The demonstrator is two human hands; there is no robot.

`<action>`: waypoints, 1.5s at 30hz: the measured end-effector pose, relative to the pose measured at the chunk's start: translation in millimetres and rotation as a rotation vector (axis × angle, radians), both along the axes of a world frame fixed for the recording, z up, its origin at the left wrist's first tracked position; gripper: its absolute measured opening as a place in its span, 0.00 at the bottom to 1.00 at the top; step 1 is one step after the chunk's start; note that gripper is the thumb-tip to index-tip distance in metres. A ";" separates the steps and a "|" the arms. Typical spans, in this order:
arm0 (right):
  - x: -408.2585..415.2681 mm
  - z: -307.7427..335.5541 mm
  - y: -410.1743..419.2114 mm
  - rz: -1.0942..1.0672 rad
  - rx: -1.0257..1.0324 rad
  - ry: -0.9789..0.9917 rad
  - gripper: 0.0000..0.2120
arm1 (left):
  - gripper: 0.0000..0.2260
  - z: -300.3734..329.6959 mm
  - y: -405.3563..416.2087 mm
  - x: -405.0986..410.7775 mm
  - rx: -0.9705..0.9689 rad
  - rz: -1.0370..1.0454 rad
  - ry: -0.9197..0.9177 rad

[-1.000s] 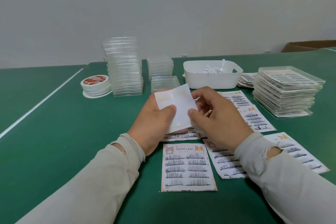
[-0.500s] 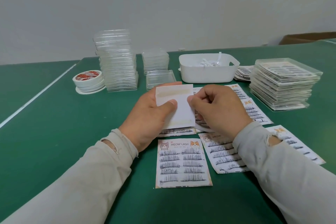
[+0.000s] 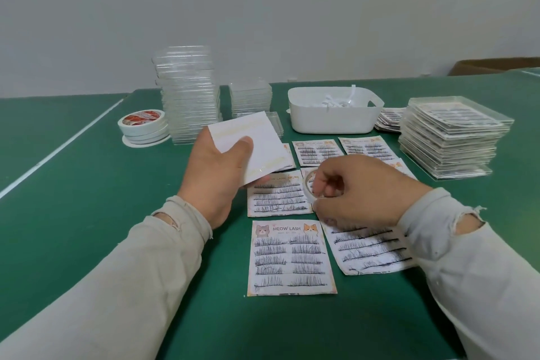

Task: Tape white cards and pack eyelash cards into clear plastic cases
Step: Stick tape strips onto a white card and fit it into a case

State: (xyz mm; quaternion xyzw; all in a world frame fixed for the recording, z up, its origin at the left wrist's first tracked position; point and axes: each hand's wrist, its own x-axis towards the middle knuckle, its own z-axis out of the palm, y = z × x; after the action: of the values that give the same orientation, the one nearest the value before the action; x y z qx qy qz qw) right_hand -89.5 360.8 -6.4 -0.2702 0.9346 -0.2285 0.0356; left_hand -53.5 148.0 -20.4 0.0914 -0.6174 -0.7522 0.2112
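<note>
While the left hand (image 3: 217,166) keeps its grip on the white card (image 3: 253,145), thumb on top and fingers under it, the card is lifted off the worktop (image 3: 87,242) and tilted toward the person. 2 yellowish strips of tape show on it, 1 near the far edge and 1 near the close edge, so I judge the card is held up to keep the sticky side free.

The right hand (image 3: 353,193) is at 3 o'clock from the card, low over the eyelash cards (image 3: 290,256). Its fingers are curled and seem to pinch a small roll of tape (image 3: 308,187), a thin clear ring that lies on 1 of the cards; how firm this grip is I cannot tell exactly.

Several eyelash cards lie flat and face up in front of the person, probably so that each can be taken quickly. At 11 o'clock stand a tall stack of clear plastic cases (image 3: 188,96) and a lower 1 (image 3: 250,98) beside it, with 1 single case (image 3: 274,126) partly behind the white card. At 10 o'clock there are spare tape rolls (image 3: 143,127). A white bin (image 3: 334,114) at 12 o'clock holds white scraps, maybe tape backing. At 2 o'clock a stack of filled cases (image 3: 453,137) shows the part of packing already done, with a small pile of more cards (image 3: 390,120) beside it.
</note>
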 end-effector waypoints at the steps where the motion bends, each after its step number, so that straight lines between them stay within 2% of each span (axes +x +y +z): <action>1: 1.2 0.7 -0.1 0.000 0.040 0.019 0.06 | 0.14 0.2 0.1 0.2 0.006 -0.003 -0.005; 4: 2.9 3.9 0.8 -0.002 0.095 0.018 0.05 | 0.13 0.8 0.2 0.6 -0.009 0.004 -0.010; 8: 2.4 7.6 2.2 -0.003 0.058 0.019 0.04 | 0.13 1.2 -0.2 0.6 -0.012 0.015 -0.004; 12: 1.1 11.8 6.0 -0.080 -0.213 0.177 0.07 | 0.20 3.0 -3.2 0.6 -0.059 0.022 0.025; 15: -0.8 9.1 5.7 -0.090 -0.415 0.280 0.02 | 0.19 1.4 -4.8 -1.1 -0.114 0.046 0.033; 17: -2.6 8.1 4.0 -0.081 -0.561 0.271 0.03 | 0.19 -0.8 -5.0 -2.0 -0.180 0.070 0.033; 19: -2.7 10.4 1.5 -0.062 -0.762 0.167 0.07 | 0.25 -1.5 -4.8 -0.5 -0.233 0.078 0.052; 21: -0.9 13.5 -0.5 -0.030 -0.972 -0.064 0.08 | 0.32 -0.8 -3.4 3.3 -0.318 0.047 0.094; 23: 1.5 13.9 -3.3 0.010 -1.105 -0.392 0.08 | 0.27 1.4 1.5 8.0 -0.441 -0.020 0.133; 25: 2.6 11.4 -6.5 0.032 -1.088 -0.612 0.07 | 0.20 3.9 9.7 13.2 -0.539 -0.078 0.136; 28: 4.4 6.1 -12.1 0.039 -0.999 -0.688 0.06 | 0.12 7.3 21.4 20.6 -0.637 -0.127 0.127; 32: 4.7 2.8 -13.6 0.047 -0.935 -0.652 0.05 | 0.10 5.0 22.6 20.3 -0.618 -0.141 0.173; 35: 4.9 2.5 -12.4 0.076 -0.899 -0.615 0.04 | 0.09 0.8 22.1 15.2 -0.608 -0.085 0.133; 40: 2.7 7.0 -6.2 0.052 -0.875 -0.557 0.05 | 0.09 -0.2 18.0 8.7 -0.442 -0.017 0.099; 45: 0.6 9.8 -0.1 0.013 -0.785 -0.559 0.09 | 0.08 -0.1 16.8 10.2 -0.427 -0.044 0.106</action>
State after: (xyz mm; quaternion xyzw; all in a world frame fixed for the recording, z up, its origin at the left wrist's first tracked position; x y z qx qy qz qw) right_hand -88.9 360.7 3.3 -0.1973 0.7307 -0.6276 0.1824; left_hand -43.4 164.8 -20.4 -0.0087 -0.7527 -0.6124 0.2414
